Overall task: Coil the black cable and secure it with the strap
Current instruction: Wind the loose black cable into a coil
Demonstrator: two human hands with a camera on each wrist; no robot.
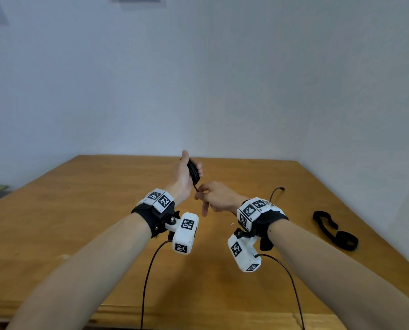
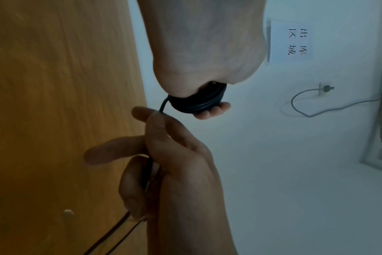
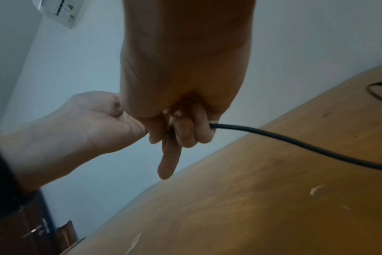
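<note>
My left hand (image 1: 187, 172) is raised above the wooden table (image 1: 79, 222) and grips a tight coil of black cable (image 1: 193, 172), seen in the left wrist view as stacked loops (image 2: 199, 101) under the palm. Just below it my right hand (image 1: 213, 198) pinches the loose run of the same cable (image 2: 162, 105) between thumb and curled fingers, with one finger pointing down. In the right wrist view the cable (image 3: 294, 141) trails out of that fist across the table. Its free end (image 1: 278, 189) lies behind my right wrist. The black strap (image 1: 334, 231) lies on the table at the right.
The table meets pale walls at its far and right edges. Thin cables (image 1: 148, 282) run from both wrist cameras toward the near table edge. A wall socket with a grey cord (image 2: 325, 88) and a paper sign (image 2: 292, 41) show in the left wrist view.
</note>
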